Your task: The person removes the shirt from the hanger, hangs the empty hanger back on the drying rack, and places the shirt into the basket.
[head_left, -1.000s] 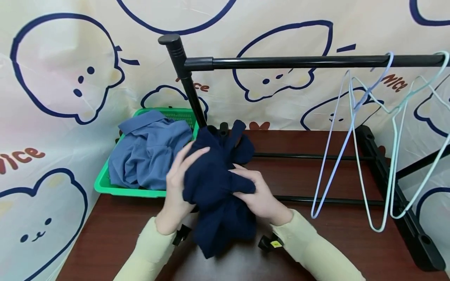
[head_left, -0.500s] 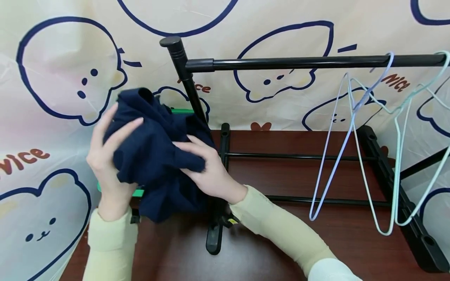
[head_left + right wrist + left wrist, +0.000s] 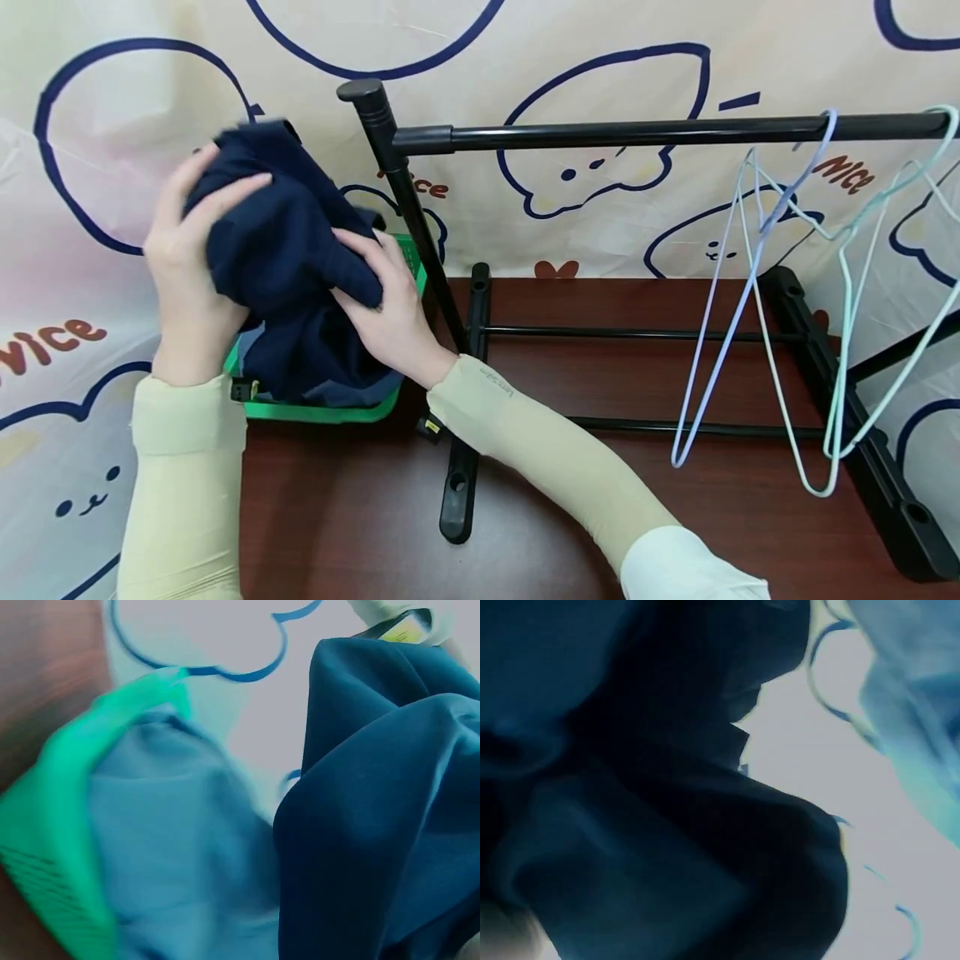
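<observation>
A bunched navy-blue garment (image 3: 285, 242) is held up in both hands at the left of the head view. My left hand (image 3: 187, 267) grips its left side, fingers spread over the cloth. On the other side my right hand (image 3: 393, 312) pinches a fold between thumb and fingers. Below the bundle stands a green plastic basket (image 3: 322, 413), much of it hidden by the cloth. Inside it lies a lighter blue garment (image 3: 180, 840), clearest in the right wrist view. Dark folds (image 3: 690, 847) fill most of the left wrist view.
Right of the basket stands a black clothes rack, its top rail (image 3: 637, 132) running rightward. A lilac hanger (image 3: 762, 237) and a mint-green hanger (image 3: 821, 492) hang at its right end. The rack's left foot (image 3: 457, 500) rests on the brown table (image 3: 360, 517).
Both hands have carried the navy garment from the table's middle leftward and up, over the basket. The rack's left foot, hidden at first, now shows.
</observation>
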`<act>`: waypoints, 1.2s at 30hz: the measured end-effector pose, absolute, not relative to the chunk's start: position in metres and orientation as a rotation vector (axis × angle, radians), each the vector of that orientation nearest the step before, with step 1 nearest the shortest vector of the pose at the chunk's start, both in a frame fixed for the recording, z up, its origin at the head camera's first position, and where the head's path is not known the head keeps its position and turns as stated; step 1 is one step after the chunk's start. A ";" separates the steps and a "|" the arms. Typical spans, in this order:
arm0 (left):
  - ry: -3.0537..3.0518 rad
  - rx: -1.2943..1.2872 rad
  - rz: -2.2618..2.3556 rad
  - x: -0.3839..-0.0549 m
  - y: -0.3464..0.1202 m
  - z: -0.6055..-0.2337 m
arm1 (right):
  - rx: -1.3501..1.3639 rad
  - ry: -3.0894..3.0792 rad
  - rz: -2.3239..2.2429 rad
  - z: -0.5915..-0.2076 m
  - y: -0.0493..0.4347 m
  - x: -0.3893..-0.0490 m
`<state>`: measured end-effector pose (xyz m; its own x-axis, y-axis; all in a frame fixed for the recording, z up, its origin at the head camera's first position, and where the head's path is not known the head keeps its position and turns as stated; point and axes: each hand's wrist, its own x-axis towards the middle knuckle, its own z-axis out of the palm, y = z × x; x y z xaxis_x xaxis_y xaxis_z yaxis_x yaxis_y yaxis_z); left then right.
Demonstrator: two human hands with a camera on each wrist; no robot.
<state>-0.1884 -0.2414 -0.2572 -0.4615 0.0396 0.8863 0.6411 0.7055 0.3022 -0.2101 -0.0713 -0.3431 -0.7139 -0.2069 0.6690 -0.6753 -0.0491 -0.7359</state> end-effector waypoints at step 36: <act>-3.166 -0.213 -0.663 -0.209 -0.297 -0.403 | 1.207 -2.858 0.561 -0.418 -0.057 -0.222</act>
<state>-0.2088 -0.2973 -0.4028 -0.9863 0.1487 -0.0708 0.1078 0.9078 0.4053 -0.2219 -0.0572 -0.4183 -0.7070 -0.6958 0.1264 -0.6920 0.6437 -0.3269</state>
